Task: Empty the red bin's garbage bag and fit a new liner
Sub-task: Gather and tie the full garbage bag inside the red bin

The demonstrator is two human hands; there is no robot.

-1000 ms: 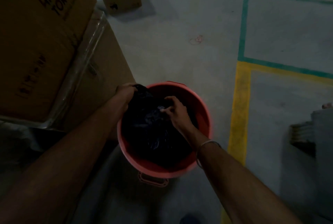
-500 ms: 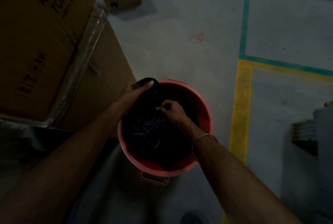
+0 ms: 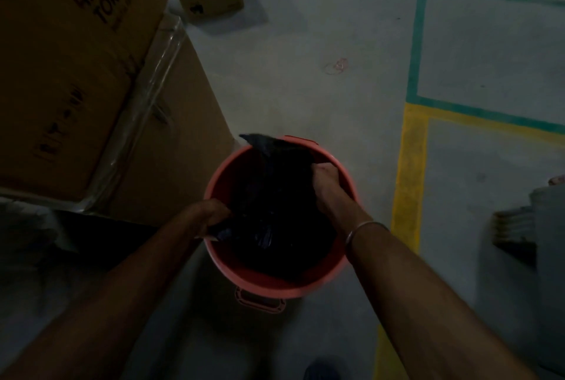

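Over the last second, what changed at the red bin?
The left hand let go of the black bag at the far rim of the red bin, slid toward the person and grips the bag edge at the near-left rim. The right hand moved from the bag's middle to its right side, gripping it. Bin and cartons stayed put.

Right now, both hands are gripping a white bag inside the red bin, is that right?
Not quite: the bag is black, not white. The head view shows the left hand and the right hand both gripping it inside the red bin.
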